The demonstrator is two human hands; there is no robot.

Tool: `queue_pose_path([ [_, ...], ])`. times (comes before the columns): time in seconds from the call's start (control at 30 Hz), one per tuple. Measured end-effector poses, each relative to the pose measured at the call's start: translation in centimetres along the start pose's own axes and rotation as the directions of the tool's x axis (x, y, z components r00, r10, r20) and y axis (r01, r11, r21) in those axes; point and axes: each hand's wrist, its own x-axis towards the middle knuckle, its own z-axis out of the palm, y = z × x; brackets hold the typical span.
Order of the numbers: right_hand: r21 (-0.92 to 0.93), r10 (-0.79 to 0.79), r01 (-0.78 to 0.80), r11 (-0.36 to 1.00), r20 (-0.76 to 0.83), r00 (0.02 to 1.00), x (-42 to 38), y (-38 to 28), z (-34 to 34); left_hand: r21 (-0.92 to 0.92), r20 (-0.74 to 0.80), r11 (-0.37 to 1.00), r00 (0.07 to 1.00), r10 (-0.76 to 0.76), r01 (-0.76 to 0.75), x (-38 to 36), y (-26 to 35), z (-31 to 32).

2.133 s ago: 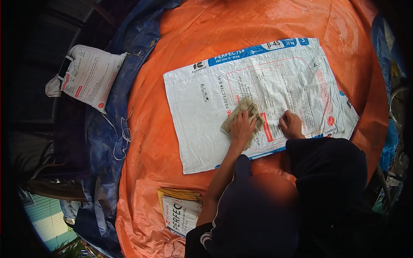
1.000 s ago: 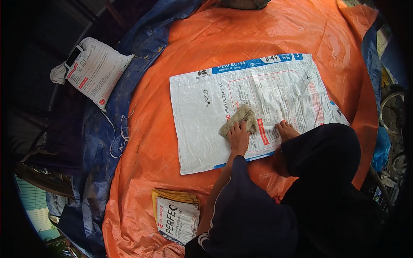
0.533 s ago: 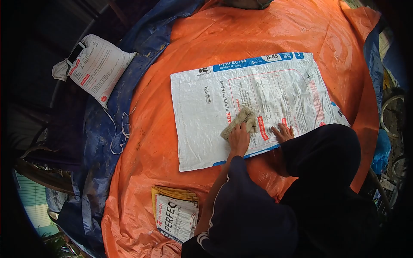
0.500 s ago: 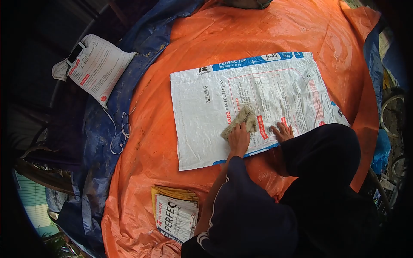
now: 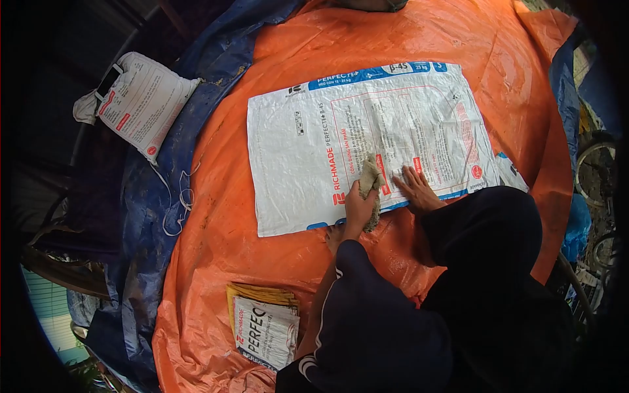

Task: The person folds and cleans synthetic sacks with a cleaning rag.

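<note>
A large white feed sack [image 5: 288,164] with blue bands and red and black print lies flat on the orange tarp. My left hand [image 5: 358,206] is closed around a dirty, greyish-tan rag [image 5: 371,180], bunched up over the sack near its lower edge. To its right, my right hand [image 5: 419,191] lies with fingers spread on the sack's printed face, beside a small red label. Between my left forearm and the sack's edge, part of a bare foot [image 5: 334,236] shows.
The orange tarp [image 5: 216,255] is wrinkled over a blue tarp [image 5: 147,262]. Folded printed sacks [image 5: 265,327] lie at lower left. A filled white sack [image 5: 151,105] with loose string [image 5: 187,196] rests at upper left. Wheel-like rings [image 5: 593,170] stand at the right edge.
My left hand has drawn the rag toward the sack's near edge, and the rag is now bunched instead of spread. My right hand's fingers are stretched further out. The view has shifted slightly.
</note>
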Motion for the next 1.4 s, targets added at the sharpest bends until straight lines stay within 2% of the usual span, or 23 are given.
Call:
queue_pose_path([
  [0.03, 0.027, 0.010, -0.010, 1.000, 0.019, 1.000, -0.4, 0.0, 0.0, -0.249, 0.008, 0.964, 0.996, -0.090, 0.089, 0.4, -0.6, 0.0],
  [0.07, 0.054, 0.019, -0.021, 0.998, 0.039, 0.999, -0.7, -1.0, -1.8, -0.481, 0.037, 0.860, 0.984, -0.174, 0.170, 0.9, -1.4, 0.1],
  [0.1, 0.082, 0.029, -0.034, 0.996, 0.059, 0.998, -1.0, -1.0, -1.8, -0.678, 0.086, 0.695, 0.965, -0.247, 0.238, 1.4, -2.4, 0.2],
  [0.13, 0.058, 0.037, -0.040, 0.998, 0.060, 0.998, -1.3, -0.9, -1.5, -0.705, 0.122, 0.660, 0.961, -0.248, 0.260, 2.5, -6.8, 0.4],
  [0.23, 0.033, 0.053, -0.054, 0.998, 0.035, 0.998, -2.3, 0.1, 0.0, -0.956, 0.178, 0.165, 0.928, -0.326, 0.241, 1.7, -4.6, -1.0],
  [0.27, 0.057, 0.052, -0.052, 0.997, 0.012, 0.999, -2.7, 0.2, 0.3, -0.953, 0.166, 0.189, 0.931, -0.324, 0.236, 1.0, -1.4, -2.2],
  [0.37, 0.116, 0.081, -0.074, 0.990, -0.062, 0.995, -3.6, 1.0, 1.6, -0.966, 0.258, -0.054, 0.937, -0.235, 0.252, 1.0, 0.1, -2.8],
  [0.4, 0.134, 0.096, -0.084, 0.987, -0.088, 0.991, -3.8, 1.2, 2.0, -0.960, 0.278, -0.088, 0.944, -0.180, 0.266, 1.4, -1.3, -2.3],
  [0.43, 0.152, 0.112, -0.097, 0.984, -0.095, 0.989, -3.8, 1.2, 2.2, -0.970, 0.188, 0.098, 0.945, -0.267, 0.221, 1.8, -3.0, -1.4],
  [0.5, 0.187, 0.147, -0.126, 0.974, -0.105, 0.984, -3.8, 1.2, 2.4, -0.874, -0.031, 0.459, 0.925, -0.379, 0.159, 2.3, -4.3, 0.0],
  [0.53, 0.181, 0.143, -0.120, 0.976, -0.117, 0.983, -3.8, 1.2, 2.5, -0.853, -0.070, 0.502, 0.921, -0.384, 0.144, 2.1, -4.2, 0.3],
  [0.63, 0.171, 0.140, -0.116, 0.978, -0.134, 0.981, -3.7, 0.9, 2.7, -0.723, -0.010, 0.644, 0.927, -0.375, 0.252, 1.4, -3.3, 0.2],
  [0.73, 0.166, 0.155, -0.135, 0.977, -0.119, 0.981, -3.7, 0.6, 2.5, -0.620, -0.164, 0.754, 0.903, -0.396, 0.218, 1.0, -2.3, 0.4],
  [0.93, 0.160, 0.155, -0.133, 0.978, -0.128, 0.980, -3.6, 0.6, 2.4, -0.577, -0.138, 0.736, 0.846, -0.515, 0.354, 1.0, -1.5, -0.3],
  [1.03, 0.152, 0.156, -0.136, 0.979, -0.129, 0.979, -3.6, 0.7, 2.5, -0.559, -0.184, 0.789, 0.890, -0.417, 0.255, 1.4, -3.6, -0.1],
  [1.13, 0.136, 0.155, -0.137, 0.981, -0.128, 0.980, -3.6, 0.7, 2.5, -0.424, -0.365, 0.893, 0.874, -0.321, 0.151, 1.4, -4.0, 0.1],
  [1.23, 0.132, 0.161, -0.145, 0.980, -0.118, 0.980, -3.5, 0.6, 2.5, -0.269, -0.396, 0.939, 0.864, -0.312, 0.216, 1.6, -4.6, -0.2],
  [1.4, 0.116, 0.165, -0.151, 0.982, -0.116, 0.980, -3.4, 0.8, 2.9, -0.448, -0.369, 0.891, 0.891, -0.264, 0.078, 1.6, -5.5, 0.0],
])
